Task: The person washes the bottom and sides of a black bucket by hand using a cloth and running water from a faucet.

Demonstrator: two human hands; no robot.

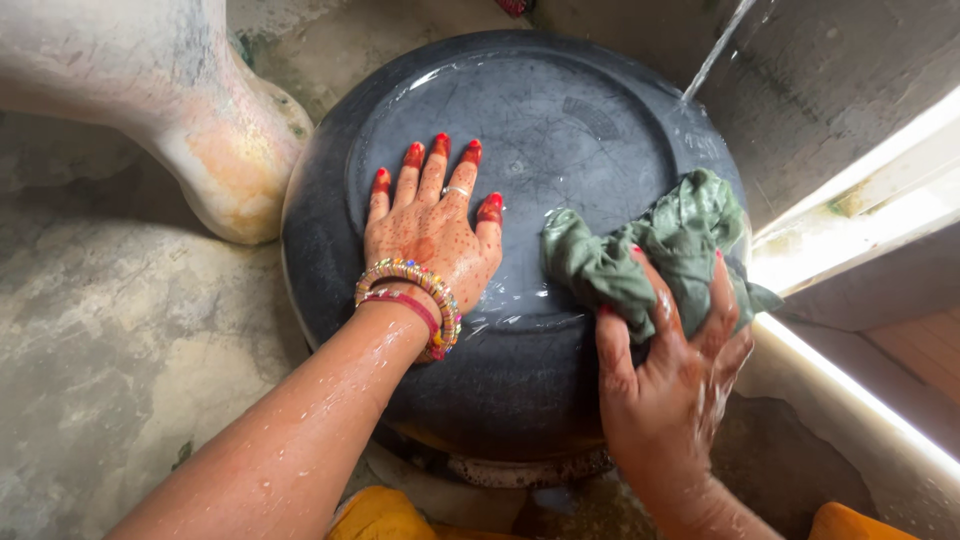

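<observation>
Lying bottom-up beneath both hands: one large round dark grey plastic basin (560, 130), inverted, its flat circular base facing the camera and its curved wall sloping away to the rim on all sides. Being round, it has no long axis; its mouth points down at the floor. Surface wet and glossy.

Left hand (432, 228): fully open, palm pressed flat on the basin's base, fingers spread and pointing away from the person. Holds nothing. Red-painted nails, a ring on one finger, speckled dye pattern on the back. Stack of multicoloured beaded bangles (412, 297) at the wrist; forearm wet.

Right hand (668, 375): closed in a grip on a crumpled wet green cloth (660, 250), which is bunched against the basin's base just right of the left hand, near the basin's right edge.

Thin stream of water (712, 52): falling at a slant onto the basin beyond the right hand.

Pale, stained rounded ceramic form (215, 150): beyond and left of the left hand, just beside the basin.

Rough grey concrete floor (110, 330): left of the left forearm.

Yellow-orange garment (375, 515): between the forearms, near the person.
</observation>
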